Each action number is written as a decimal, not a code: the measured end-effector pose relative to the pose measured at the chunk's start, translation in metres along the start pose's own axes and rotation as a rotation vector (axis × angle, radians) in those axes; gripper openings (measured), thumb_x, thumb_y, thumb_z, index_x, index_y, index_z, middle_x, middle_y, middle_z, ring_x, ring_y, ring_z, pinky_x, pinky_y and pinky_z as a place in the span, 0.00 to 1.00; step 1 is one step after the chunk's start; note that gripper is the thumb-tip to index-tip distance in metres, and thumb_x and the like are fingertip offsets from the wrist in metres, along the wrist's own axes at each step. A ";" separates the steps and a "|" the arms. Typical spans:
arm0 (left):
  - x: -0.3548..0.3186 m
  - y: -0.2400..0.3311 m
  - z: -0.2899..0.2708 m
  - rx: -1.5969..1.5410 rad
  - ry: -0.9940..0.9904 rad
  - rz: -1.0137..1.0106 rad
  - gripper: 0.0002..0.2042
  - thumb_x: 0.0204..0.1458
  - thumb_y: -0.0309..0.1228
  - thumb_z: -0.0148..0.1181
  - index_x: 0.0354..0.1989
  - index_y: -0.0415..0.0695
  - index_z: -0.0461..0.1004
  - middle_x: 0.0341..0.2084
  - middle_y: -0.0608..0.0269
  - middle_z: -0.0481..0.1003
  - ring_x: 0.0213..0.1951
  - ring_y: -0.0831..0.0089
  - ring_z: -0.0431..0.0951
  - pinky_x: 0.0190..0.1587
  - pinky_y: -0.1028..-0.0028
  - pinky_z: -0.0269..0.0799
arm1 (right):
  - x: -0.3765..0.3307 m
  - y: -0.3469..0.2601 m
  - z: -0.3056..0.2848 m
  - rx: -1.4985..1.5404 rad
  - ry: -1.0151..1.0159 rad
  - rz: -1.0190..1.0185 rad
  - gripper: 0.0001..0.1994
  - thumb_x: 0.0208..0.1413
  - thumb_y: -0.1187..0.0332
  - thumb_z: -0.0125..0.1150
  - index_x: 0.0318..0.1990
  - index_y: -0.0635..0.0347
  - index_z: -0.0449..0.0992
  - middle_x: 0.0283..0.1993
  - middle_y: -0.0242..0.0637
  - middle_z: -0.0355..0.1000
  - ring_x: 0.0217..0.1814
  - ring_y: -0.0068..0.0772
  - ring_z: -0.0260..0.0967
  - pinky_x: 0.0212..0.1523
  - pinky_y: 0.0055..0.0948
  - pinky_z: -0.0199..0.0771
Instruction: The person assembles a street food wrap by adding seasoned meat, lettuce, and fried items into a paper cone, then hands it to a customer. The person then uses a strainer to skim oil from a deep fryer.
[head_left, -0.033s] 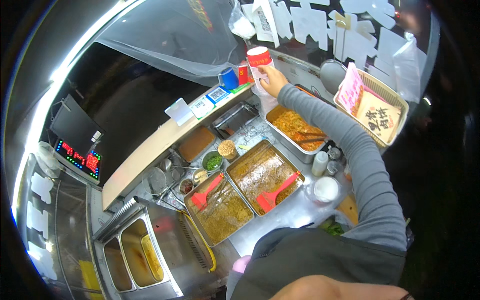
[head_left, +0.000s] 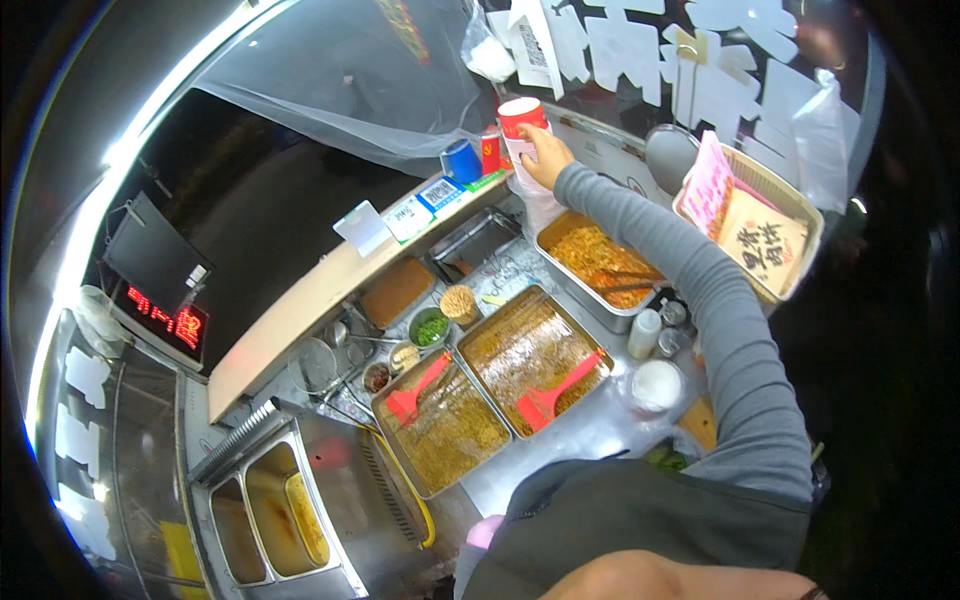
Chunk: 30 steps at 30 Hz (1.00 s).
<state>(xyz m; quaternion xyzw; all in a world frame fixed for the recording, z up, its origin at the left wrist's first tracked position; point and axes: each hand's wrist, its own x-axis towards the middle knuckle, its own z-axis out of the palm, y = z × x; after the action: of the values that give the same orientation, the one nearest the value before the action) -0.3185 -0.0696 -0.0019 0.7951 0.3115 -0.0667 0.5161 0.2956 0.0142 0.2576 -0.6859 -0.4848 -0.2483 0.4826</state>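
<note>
My right hand (head_left: 546,158) reaches far across the counter with its fingers closed round the upper part of a stack of red and white paper cups (head_left: 521,115). A clear plastic sleeve (head_left: 540,208) hangs about the lower cups. Close to the stack stand a red box (head_left: 490,152) and a blue cup-shaped container (head_left: 461,161). Only a small pink-purple patch of my left hand (head_left: 484,531), seemingly gloved, shows beside my dark apron (head_left: 640,510); its fingers are hidden. Under my right forearm sits a deep tray of orange shredded food (head_left: 590,256), with tongs in it.
Two shallow trays of brown sauce (head_left: 440,450) hold red brushes (head_left: 545,400). Chopped greens (head_left: 428,328) and wooden sticks (head_left: 458,303) stand behind them. A steel fryer (head_left: 285,505) is at lower left, a basket of paper bags (head_left: 810,225) at right, squeeze bottles (head_left: 645,335) near my arm.
The whole view has shifted slightly. My right hand stays on the cup stack, fingers still round it. The lit sign at left shows fewer lights.
</note>
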 end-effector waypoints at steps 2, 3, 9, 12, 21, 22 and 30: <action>0.016 0.010 -0.005 0.012 0.028 -0.044 0.13 0.49 0.36 0.60 0.40 0.44 0.79 0.32 0.62 0.79 0.37 0.72 0.78 0.41 0.72 0.71 | 0.045 0.031 0.025 -0.065 -0.011 0.163 0.27 0.49 0.69 0.55 0.59 0.65 0.61 0.49 0.56 0.70 0.53 0.53 0.68 0.54 0.43 0.68; 0.028 0.015 -0.009 0.021 0.049 -0.056 0.13 0.49 0.36 0.60 0.40 0.44 0.79 0.32 0.62 0.79 0.37 0.71 0.78 0.41 0.71 0.71 | 0.068 0.048 0.036 -0.072 -0.022 0.177 0.29 0.50 0.69 0.54 0.62 0.64 0.57 0.49 0.57 0.70 0.54 0.54 0.67 0.54 0.43 0.68; 0.160 0.050 -0.043 0.030 0.201 -0.095 0.12 0.49 0.36 0.60 0.40 0.44 0.79 0.33 0.61 0.79 0.38 0.70 0.77 0.41 0.71 0.71 | 0.190 0.149 0.106 -0.140 0.004 0.297 0.28 0.51 0.68 0.54 0.61 0.65 0.60 0.55 0.52 0.67 0.58 0.51 0.65 0.61 0.38 0.63; 0.223 0.055 -0.062 0.026 0.255 -0.106 0.12 0.49 0.36 0.60 0.40 0.44 0.79 0.33 0.61 0.79 0.38 0.70 0.77 0.41 0.71 0.71 | 0.246 0.195 0.134 -0.144 0.024 0.313 0.30 0.50 0.69 0.54 0.63 0.61 0.58 0.51 0.46 0.72 0.49 0.51 0.71 0.54 0.39 0.69; 0.339 0.027 -0.088 -0.003 0.291 -0.125 0.12 0.49 0.35 0.60 0.40 0.44 0.79 0.33 0.60 0.79 0.38 0.69 0.77 0.42 0.70 0.71 | 0.357 0.289 0.168 -0.465 0.092 0.299 0.32 0.52 0.56 0.56 0.65 0.54 0.59 0.56 0.41 0.71 0.60 0.39 0.67 0.61 0.33 0.60; 0.345 0.024 -0.090 -0.006 0.288 -0.125 0.12 0.49 0.35 0.60 0.40 0.44 0.79 0.33 0.60 0.79 0.38 0.68 0.77 0.42 0.70 0.71 | 0.358 0.295 0.166 -0.338 0.077 0.258 0.33 0.53 0.55 0.55 0.66 0.52 0.58 0.56 0.41 0.71 0.59 0.39 0.67 0.62 0.34 0.59; 0.367 0.014 -0.092 -0.034 0.265 -0.113 0.12 0.49 0.35 0.60 0.40 0.44 0.78 0.34 0.59 0.78 0.38 0.67 0.77 0.42 0.69 0.71 | 0.356 0.292 0.168 -0.576 0.034 0.196 0.26 0.54 0.49 0.53 0.61 0.42 0.68 0.51 0.37 0.71 0.57 0.39 0.66 0.61 0.38 0.59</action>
<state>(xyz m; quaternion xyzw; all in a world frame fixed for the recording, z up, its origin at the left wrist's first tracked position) -0.0377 0.1621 -0.1059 0.7692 0.4223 0.0152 0.4793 0.6833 0.2985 0.3536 -0.8338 -0.3179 -0.3391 0.2977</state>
